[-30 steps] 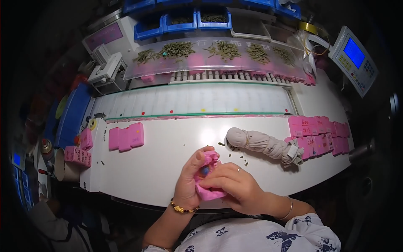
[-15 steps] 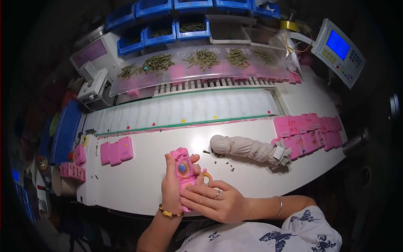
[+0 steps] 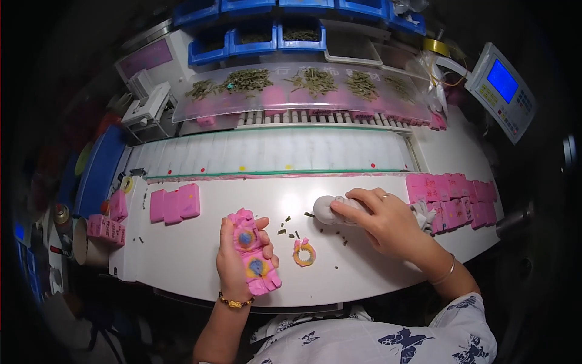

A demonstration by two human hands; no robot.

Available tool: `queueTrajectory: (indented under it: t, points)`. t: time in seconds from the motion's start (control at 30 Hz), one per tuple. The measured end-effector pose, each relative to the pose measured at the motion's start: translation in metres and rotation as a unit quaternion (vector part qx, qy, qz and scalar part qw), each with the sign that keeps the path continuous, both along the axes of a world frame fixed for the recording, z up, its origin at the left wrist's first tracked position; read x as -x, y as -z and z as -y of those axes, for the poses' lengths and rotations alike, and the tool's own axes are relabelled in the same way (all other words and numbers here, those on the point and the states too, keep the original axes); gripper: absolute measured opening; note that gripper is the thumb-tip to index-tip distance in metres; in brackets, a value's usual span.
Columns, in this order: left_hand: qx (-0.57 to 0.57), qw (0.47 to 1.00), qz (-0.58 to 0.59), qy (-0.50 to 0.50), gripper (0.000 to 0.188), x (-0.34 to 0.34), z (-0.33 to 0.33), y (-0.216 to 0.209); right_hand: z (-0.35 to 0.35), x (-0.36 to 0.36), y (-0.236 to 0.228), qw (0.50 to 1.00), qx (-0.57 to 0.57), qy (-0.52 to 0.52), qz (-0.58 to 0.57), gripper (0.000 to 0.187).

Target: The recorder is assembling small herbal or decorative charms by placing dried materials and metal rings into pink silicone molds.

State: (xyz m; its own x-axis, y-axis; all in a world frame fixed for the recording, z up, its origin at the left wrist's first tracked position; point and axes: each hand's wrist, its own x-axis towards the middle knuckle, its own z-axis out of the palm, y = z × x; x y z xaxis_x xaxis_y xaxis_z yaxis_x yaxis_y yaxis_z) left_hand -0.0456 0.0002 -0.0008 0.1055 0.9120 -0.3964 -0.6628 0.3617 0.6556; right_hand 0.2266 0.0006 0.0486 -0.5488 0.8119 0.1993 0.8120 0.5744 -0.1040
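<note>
My left hand [image 3: 233, 258] holds an opened pink rubber mould [image 3: 251, 279] across its palm, fingers curled around its edge. The mould's two halves lie end to end, each with a blue patch ringed in yellow. My right hand [image 3: 385, 221] grips a white cloth bundle [image 3: 328, 210] near its round, ball-like end; hand and forearm cover much of its length. Between the hands, a pink and yellow toothed ring piece [image 3: 304, 255] rests on the table. Small dark green fragments [image 3: 282, 232] are scattered around it.
Pink blocks stand at left [image 3: 176, 204] and in rows at right [image 3: 451, 200]. Behind are a long white tray strip [image 3: 273, 151], a clear sheet with green piece piles [image 3: 248, 82] and blue bins [image 3: 301, 36]. A control panel [image 3: 502, 91] stands far right.
My right hand has left the mould and gone right onto the cloth bundle. The mould now shows both halves spread out in my left hand. The ring piece is now in full view.
</note>
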Motion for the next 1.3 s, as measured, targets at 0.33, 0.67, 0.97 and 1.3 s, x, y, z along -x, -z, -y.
queueTrajectory:
  t: [0.33,0.67,0.97,1.3]
  points:
    - [-0.040,0.998,-0.004,-0.040,0.063,0.005,-0.001,0.005,0.045,0.053,0.013,0.976,-0.117,-0.155,0.094,0.050]
    - [-0.040,0.999,-0.025,0.014,0.063,-0.010,0.006,0.005,0.022,0.065,-0.058,0.942,-0.296,-0.082,-0.136,0.044]
    - [-0.003,0.999,0.032,0.043,0.055,-0.019,0.007,-0.011,0.014,0.071,-0.046,0.974,-0.182,-0.128,-0.033,0.049]
    - [-0.071,0.996,0.028,0.056,0.053,-0.022,-0.008,0.000,0.007,0.073,-0.014,0.973,-0.168,-0.157,0.009,0.052]
